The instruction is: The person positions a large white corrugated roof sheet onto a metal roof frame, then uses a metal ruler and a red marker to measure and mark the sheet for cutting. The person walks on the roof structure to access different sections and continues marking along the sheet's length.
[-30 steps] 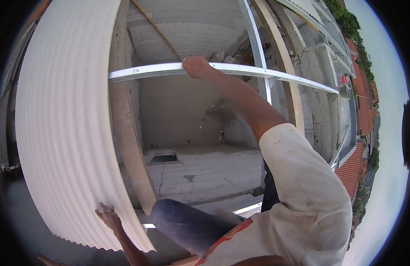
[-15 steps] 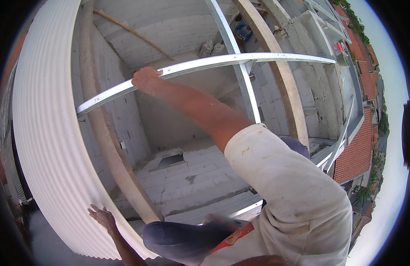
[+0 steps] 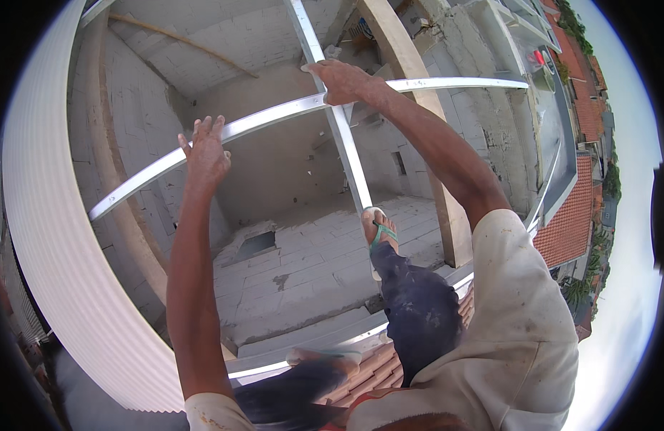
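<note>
A long silver metal roof batten (image 3: pixel 274 109) runs from the corrugated sheet (image 3: pixel 55 237) on the left toward the far right. It crosses a second metal beam (image 3: pixel 350 154) leading away from me. My right hand (image 3: pixel 343 80) grips the batten where the two cross, its fingers hooked over the metal. Farther left along the same batten rests my left hand (image 3: pixel 205 154), fingers spread and lying over it rather than closed around it. My sandalled foot (image 3: pixel 379 228) stands on the nearer end of the crossing beam.
Below the frame drops a deep room with block walls (image 3: pixel 332 258). Concrete beams (image 3: pixel 102 100) span both sides. Clay roof tiles (image 3: pixel 368 370) lie beneath my legs. A red-handled tool (image 3: pixel 539 57) sits on the far-right ledge.
My right hand has slid rightward along the batten to the crossing. My left hand has come up from the corrugated sheet onto the batten. My sandalled foot now shows on the beam.
</note>
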Demonstrator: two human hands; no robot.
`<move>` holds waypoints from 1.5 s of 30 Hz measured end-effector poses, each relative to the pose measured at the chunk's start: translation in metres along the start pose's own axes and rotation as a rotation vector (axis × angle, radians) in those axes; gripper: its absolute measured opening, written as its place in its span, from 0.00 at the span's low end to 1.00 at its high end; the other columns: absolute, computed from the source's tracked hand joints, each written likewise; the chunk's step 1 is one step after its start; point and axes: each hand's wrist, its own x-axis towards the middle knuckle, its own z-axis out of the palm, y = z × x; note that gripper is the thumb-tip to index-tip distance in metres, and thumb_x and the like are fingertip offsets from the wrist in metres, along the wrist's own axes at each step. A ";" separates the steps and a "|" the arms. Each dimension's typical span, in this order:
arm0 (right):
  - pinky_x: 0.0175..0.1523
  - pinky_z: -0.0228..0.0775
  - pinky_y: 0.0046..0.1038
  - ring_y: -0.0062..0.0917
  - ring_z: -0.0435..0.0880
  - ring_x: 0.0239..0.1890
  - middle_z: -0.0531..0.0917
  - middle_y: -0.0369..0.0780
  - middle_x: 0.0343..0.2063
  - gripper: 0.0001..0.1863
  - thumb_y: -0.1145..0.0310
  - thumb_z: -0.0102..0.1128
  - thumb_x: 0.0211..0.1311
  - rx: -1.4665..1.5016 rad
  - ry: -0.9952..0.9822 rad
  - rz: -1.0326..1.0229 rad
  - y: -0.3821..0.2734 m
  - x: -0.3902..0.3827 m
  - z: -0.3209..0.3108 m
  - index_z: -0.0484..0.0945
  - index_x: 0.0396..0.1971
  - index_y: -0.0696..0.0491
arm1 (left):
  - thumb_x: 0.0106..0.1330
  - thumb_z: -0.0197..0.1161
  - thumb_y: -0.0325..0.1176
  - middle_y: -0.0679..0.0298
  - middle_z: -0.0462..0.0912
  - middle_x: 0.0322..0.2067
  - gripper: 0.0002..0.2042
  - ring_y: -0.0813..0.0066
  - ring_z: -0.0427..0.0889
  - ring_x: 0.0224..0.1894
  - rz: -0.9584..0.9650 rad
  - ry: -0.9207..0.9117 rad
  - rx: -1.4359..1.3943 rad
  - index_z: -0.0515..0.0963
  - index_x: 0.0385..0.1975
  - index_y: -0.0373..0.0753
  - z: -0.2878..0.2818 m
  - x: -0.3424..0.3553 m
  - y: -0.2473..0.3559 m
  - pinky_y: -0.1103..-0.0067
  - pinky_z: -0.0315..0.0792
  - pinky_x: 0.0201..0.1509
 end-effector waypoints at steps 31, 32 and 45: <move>0.52 0.81 0.39 0.38 0.88 0.49 0.88 0.40 0.45 0.24 0.56 0.68 0.53 -0.059 -0.353 -0.039 0.238 0.007 0.067 0.81 0.50 0.48 | 0.50 0.67 0.11 0.58 0.65 0.58 0.36 0.54 0.67 0.62 -0.023 -0.221 0.149 0.62 0.59 0.44 0.045 0.075 0.054 0.44 0.49 0.75; 0.53 0.81 0.39 0.37 0.88 0.49 0.87 0.40 0.45 0.24 0.56 0.68 0.52 -0.041 -0.359 -0.040 0.238 0.008 0.066 0.81 0.50 0.48 | 0.50 0.67 0.11 0.58 0.65 0.58 0.36 0.54 0.67 0.62 -0.014 -0.209 0.141 0.62 0.59 0.45 0.046 0.075 0.054 0.44 0.49 0.75; 0.51 0.82 0.41 0.39 0.88 0.47 0.88 0.43 0.39 0.19 0.62 0.66 0.49 0.056 -0.304 -0.127 0.246 0.006 0.061 0.82 0.42 0.53 | 0.58 0.65 0.18 0.55 0.67 0.59 0.31 0.50 0.67 0.65 -0.075 -0.168 0.165 0.63 0.63 0.39 0.039 0.067 0.064 0.47 0.48 0.76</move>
